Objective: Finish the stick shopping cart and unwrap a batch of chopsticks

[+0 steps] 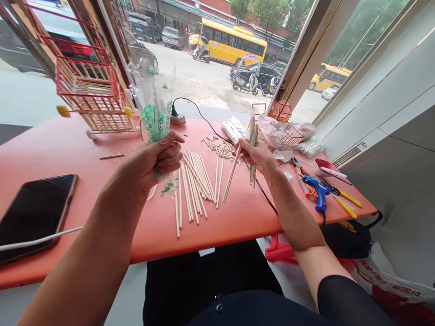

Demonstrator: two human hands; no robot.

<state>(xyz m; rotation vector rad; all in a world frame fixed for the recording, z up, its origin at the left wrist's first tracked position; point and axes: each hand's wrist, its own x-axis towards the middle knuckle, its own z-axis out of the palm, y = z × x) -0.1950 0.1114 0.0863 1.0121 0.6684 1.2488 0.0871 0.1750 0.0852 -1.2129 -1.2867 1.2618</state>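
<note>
My left hand is closed around a bunch of clear plastic wrappers with green print, held upright above the orange table. My right hand grips a wrapped pair of chopsticks held vertically, and a bare wooden chopstick slants down from its fingers to the table. Between my hands, several bare wooden chopsticks lie loose on the table.
A black phone with a white cable lies at the left. A red and wooden stick-built cart stands at the back left. Short stick pieces, small red baskets, a blue glue gun, yellow-handled tools and a black cord fill the right.
</note>
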